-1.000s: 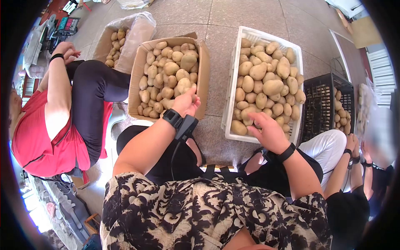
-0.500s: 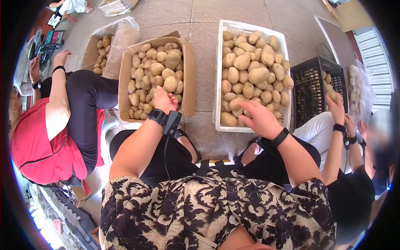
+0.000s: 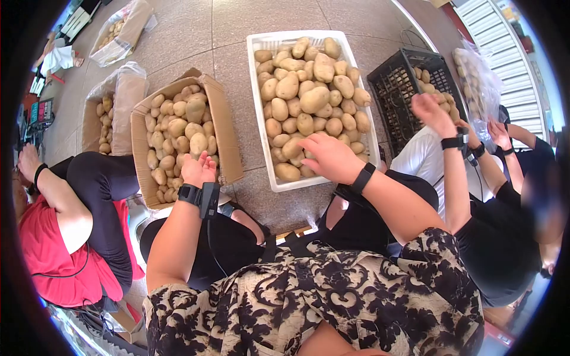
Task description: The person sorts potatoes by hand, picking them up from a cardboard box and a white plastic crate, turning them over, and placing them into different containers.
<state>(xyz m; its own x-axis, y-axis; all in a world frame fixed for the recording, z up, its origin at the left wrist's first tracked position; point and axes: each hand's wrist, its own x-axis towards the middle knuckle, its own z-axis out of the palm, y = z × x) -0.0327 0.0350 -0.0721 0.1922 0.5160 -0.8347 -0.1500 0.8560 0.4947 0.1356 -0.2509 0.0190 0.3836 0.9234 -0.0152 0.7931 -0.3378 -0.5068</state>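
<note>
My left hand is palm up over the near right part of a cardboard box filled with potatoes. Its fingers are loosely bent and apart, and no potato shows in them. Over the near end of a white plastic crate, heaped with potatoes, hovers my right hand. Thumb and fingers are spread, the fingertips right beside a longish potato at the crate's near left. Both wrists wear dark bands; the left one carries a small device with a cable.
At right, a co-worker's hand is raised near a black crate partly filled with potatoes. A clear bag of potatoes stands beyond it. Left of me sits a person in red, close to another potato box. Tiled floor lies ahead.
The view has swung, so boxes and crates appear further left. My left hand has drawn back toward the box's near edge, its palm more upturned. The co-worker's hand at right has come away from the black crate.
</note>
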